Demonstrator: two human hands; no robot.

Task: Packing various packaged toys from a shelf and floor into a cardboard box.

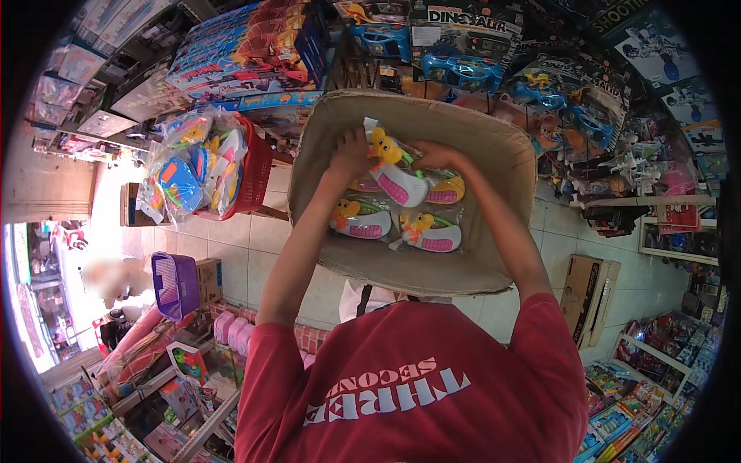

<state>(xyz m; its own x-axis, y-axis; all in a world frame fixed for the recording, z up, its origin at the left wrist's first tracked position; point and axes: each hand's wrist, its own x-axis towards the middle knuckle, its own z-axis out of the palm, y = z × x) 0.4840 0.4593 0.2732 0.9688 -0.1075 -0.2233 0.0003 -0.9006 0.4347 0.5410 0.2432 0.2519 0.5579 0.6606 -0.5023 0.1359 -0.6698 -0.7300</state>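
An open cardboard carton (pixel 370 269) stands in front of me, with both my hands inside it. Between them is a plastic toy (pixel 405 184) in a clear bag, with a yellow animal head, a green curved part and a white body with pink keys. My left hand (pixel 352 155) grips its left side near the head. On the other side, my right hand (pixel 437 155) has its fingers at the bag's edge by the green part. Similar bagged toys lie beneath, including one at lower left (pixel 367 224) and another at lower right (pixel 437 237).
Left of the carton, a red plastic basket (pixel 255 168) is heaped with bagged toys (pixel 185 173). A purple basket (pixel 176 283) stands farther left. Stacked toy boxes (pixel 249 52) and hanging dinosaur toy packs (pixel 463 52) line the far side. Closed cartons (pixel 582 295) rest on the tiles at right.
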